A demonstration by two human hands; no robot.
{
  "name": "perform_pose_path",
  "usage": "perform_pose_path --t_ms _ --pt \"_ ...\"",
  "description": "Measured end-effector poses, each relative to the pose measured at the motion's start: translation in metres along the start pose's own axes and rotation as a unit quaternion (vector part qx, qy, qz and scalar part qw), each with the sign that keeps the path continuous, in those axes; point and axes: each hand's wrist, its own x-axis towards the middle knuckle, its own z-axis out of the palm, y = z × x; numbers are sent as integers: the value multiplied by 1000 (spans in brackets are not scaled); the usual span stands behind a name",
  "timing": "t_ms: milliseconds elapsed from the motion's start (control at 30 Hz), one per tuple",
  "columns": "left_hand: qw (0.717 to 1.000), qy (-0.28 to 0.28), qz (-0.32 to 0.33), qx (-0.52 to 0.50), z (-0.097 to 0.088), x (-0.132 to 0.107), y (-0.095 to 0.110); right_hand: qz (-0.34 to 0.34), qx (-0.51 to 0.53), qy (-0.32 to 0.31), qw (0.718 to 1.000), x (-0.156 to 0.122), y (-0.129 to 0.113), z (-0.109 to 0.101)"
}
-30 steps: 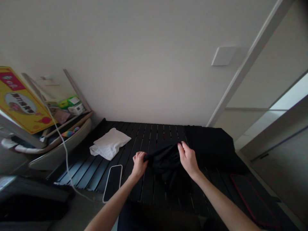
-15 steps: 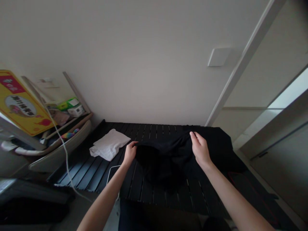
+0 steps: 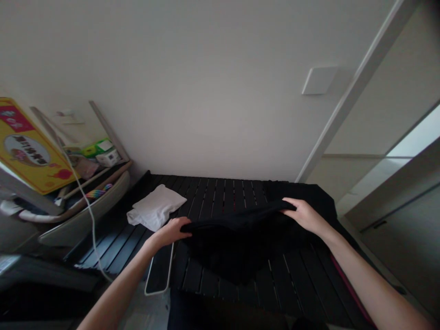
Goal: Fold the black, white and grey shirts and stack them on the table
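Observation:
A black garment lies spread over the black slatted surface. My left hand pinches its left edge with closed fingers. My right hand grips its right edge, fingers curled over the cloth. The two hands are wide apart and the cloth is stretched between them. A phone lies just below my left hand, partly hidden by my wrist.
A folded white cloth rests at the left on the slats. More black fabric sits at the back right. A cluttered shelf with a yellow box and a white cable stands left. The wall is close behind.
My hands have moved apart, left going left and down, right going right, pulling the bunched black garment out wide and lowering it onto the slats.

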Motion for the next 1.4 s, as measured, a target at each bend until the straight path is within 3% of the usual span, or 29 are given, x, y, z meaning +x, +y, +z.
perform_pose_path --t_ms 67,133,233,300,367,533,633,733,800,900,967,1067,1133,1200,1300,1400 --pt "999 44 24 12 2 6 2 -9 -15 57 998 6 12 -3" --pt "998 44 43 -20 4 10 6 -10 -23 125 992 10 23 -4" --pt "997 44 3 -65 6 14 13 9 -16 212 977 14 38 -4" --pt "995 64 -29 -71 6 15 15 24 -12 228 973 15 45 -5" --pt "996 54 -32 -60 3 16 15 34 -4 196 980 14 46 -7" --pt "996 -46 -54 45 -20 4 11 49 63 -39 996 3 26 -27" --pt "992 -65 -38 102 -38 -4 3 59 89 -113 988 -1 15 -37" --pt "983 14 -77 165 -56 4 -9 54 77 -93 991 17 14 -41" --pt "965 94 -127 210 -68 25 -14 21 29 -60 998 46 15 -40" --pt "943 187 -189 200 -85 81 -12 9 -111 31 993 105 16 -34" --pt "935 230 -228 145 -88 123 -3 41 -223 143 963 139 14 -24" --pt "934 264 -212 114 -65 173 16 14 -341 261 903 162 14 6" --pt "937 306 -164 42 -29 187 29 -23 -376 250 892 155 19 36" --pt "957 261 -117 41 19 185 39 -57 -386 171 905 135 30 70" --pt "980 157 -80 92 92 165 48 -72 -381 38 921 94 51 118" --pt "986 84 -22 141 139 146 48 -82 -380 -85 918 56 67 147"
